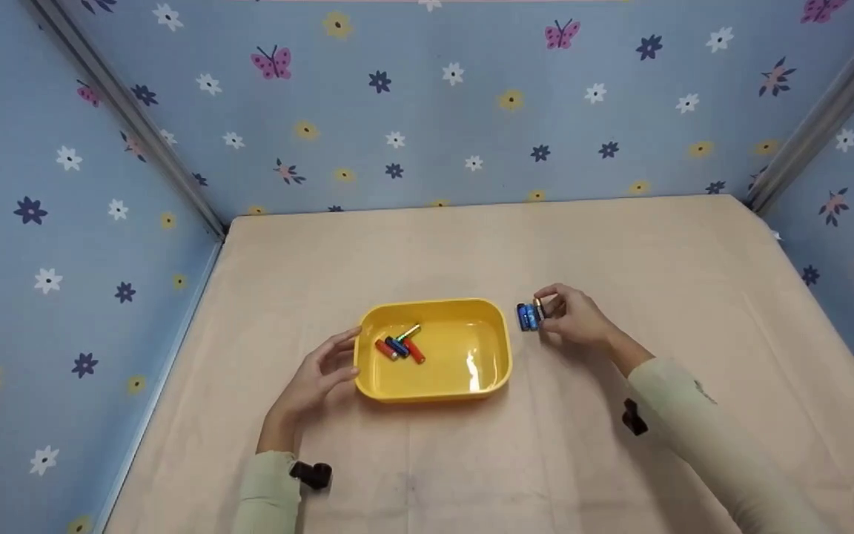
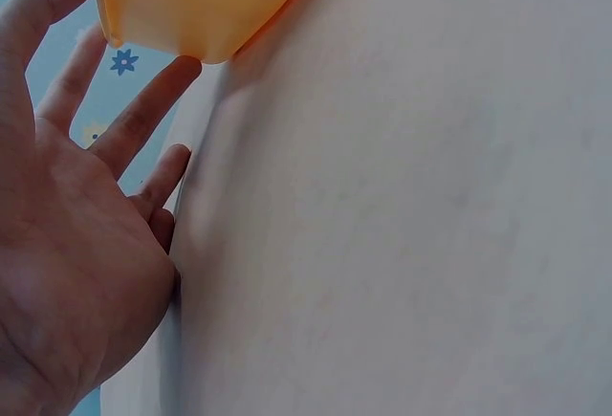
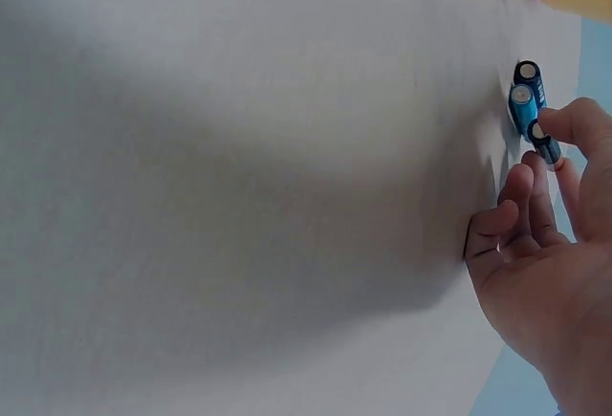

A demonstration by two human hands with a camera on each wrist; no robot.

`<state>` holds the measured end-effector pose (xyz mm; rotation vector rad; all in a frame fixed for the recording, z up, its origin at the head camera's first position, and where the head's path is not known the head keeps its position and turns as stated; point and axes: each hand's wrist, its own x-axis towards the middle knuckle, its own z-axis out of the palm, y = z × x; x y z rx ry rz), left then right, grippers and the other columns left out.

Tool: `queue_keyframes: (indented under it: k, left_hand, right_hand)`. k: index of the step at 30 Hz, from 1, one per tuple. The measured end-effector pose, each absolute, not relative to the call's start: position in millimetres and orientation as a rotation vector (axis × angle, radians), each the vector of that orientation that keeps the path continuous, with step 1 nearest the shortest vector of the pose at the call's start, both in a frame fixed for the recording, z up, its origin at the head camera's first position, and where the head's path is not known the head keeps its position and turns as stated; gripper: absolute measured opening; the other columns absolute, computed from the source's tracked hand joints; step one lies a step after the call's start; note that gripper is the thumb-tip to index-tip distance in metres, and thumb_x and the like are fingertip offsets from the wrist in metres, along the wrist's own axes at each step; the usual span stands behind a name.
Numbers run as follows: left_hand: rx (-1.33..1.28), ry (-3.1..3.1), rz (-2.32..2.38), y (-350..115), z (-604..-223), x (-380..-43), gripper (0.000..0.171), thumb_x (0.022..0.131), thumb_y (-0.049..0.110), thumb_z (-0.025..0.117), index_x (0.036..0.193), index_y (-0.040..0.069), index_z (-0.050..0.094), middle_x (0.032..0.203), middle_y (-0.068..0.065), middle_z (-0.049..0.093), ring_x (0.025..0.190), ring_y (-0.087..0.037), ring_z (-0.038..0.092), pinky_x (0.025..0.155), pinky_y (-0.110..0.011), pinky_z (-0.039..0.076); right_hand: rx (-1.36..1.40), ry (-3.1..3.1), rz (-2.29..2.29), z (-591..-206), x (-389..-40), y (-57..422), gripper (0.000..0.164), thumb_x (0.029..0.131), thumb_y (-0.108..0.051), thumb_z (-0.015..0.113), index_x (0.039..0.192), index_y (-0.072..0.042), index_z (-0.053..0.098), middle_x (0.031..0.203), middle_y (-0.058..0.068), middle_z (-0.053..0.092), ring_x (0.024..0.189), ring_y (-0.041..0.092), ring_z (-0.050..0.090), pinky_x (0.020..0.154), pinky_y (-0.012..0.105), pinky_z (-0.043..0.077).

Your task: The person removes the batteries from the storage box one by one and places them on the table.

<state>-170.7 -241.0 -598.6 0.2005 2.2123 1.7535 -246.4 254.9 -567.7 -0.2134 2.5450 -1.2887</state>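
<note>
A yellow plastic tray [image 1: 464,348] sits on the table. Small batteries lie in its left half: a red battery [image 1: 414,351], a second red one [image 1: 385,349], a dark blue one [image 1: 397,346] and a gold-green one [image 1: 410,333]. My left hand [image 1: 317,376] touches the tray's left side with its fingertips, fingers spread, palm away from the wall. Right of the tray, my right hand [image 1: 574,317] pinches a dark battery with a gold end [image 3: 545,142] between thumb and finger. Two blue batteries [image 3: 522,102] lie side by side against it on the cloth.
A pale beige cloth [image 1: 412,452] covers the table. Blue flowered panels [image 1: 442,104] rise behind it and at both sides, with grey metal posts [image 1: 138,119] at the corners. Small dark devices [image 1: 313,475] are worn on both wrists.
</note>
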Motion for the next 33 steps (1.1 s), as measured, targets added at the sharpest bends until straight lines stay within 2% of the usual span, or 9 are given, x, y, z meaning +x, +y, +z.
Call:
queue_keyframes:
  k: [3,6,14,21,24,33]
  left_hand:
    - [0.186,2.208,1.753,-240.8,-597.7,-170.4,0.07,0.108,0.014,0.075,0.172,0.02,0.047,0.172,-0.018,0.053,0.163,-0.041,0.05,0.136,-0.062,0.04]
    - [0.186,2.215,1.749,-240.9,-597.4,-170.9,0.071,0.108,0.014,0.075,0.172,0.019,0.047,0.172,-0.018,0.053,0.163,-0.041,0.05,0.135,-0.061,0.043]
    - [0.219,2.236,1.743,-241.7,-597.9,-171.3,0.071,0.107,0.012,0.075,0.172,0.016,0.047,0.171,-0.019,0.054,0.163,-0.041,0.05,0.13,-0.043,0.048]
    - [0.23,2.23,1.753,-240.8,-598.7,-172.5,0.071,0.107,0.011,0.075,0.172,0.015,0.047,0.17,-0.02,0.055,0.161,-0.041,0.052,0.119,-0.023,0.051]
    - [0.228,2.235,1.749,-240.6,-598.6,-172.3,0.071,0.107,0.012,0.076,0.172,0.016,0.048,0.17,-0.02,0.056,0.16,-0.041,0.052,0.116,-0.02,0.051]
    - [0.298,2.248,1.759,-240.6,-599.5,-171.2,0.07,0.107,0.008,0.073,0.171,0.007,0.046,0.169,-0.026,0.055,0.158,-0.048,0.053,0.112,-0.015,0.053]
  right_hand:
    - [-0.205,2.537,-1.29,-569.4,-246.8,256.3,0.057,0.092,0.003,0.075,0.147,0.004,0.063,0.118,0.023,0.072,0.1,0.022,0.061,0.084,0.022,0.05]
    - [-0.181,2.527,-1.29,-570.4,-247.1,256.9,0.057,0.092,0.003,0.075,0.147,0.004,0.062,0.117,0.021,0.071,0.098,0.021,0.06,0.081,0.019,0.05]
    - [-0.19,2.498,-1.269,-568.9,-249.1,254.4,0.056,0.093,0.003,0.076,0.147,0.007,0.062,0.115,0.023,0.069,0.097,0.021,0.058,0.074,0.019,0.05]
    - [-0.158,2.493,-1.245,-568.4,-249.9,253.0,0.056,0.096,0.0,0.079,0.148,0.007,0.062,0.118,0.023,0.07,0.101,0.022,0.059,0.077,0.019,0.05]
    - [-0.157,2.483,-1.241,-567.5,-250.7,253.0,0.056,0.096,0.0,0.079,0.149,0.007,0.061,0.117,0.021,0.069,0.1,0.021,0.058,0.077,0.019,0.05]
    - [-0.148,2.443,-1.264,-567.9,-250.0,253.3,0.058,0.098,0.003,0.077,0.153,0.006,0.058,0.111,0.012,0.065,0.097,0.018,0.055,0.072,0.019,0.049]
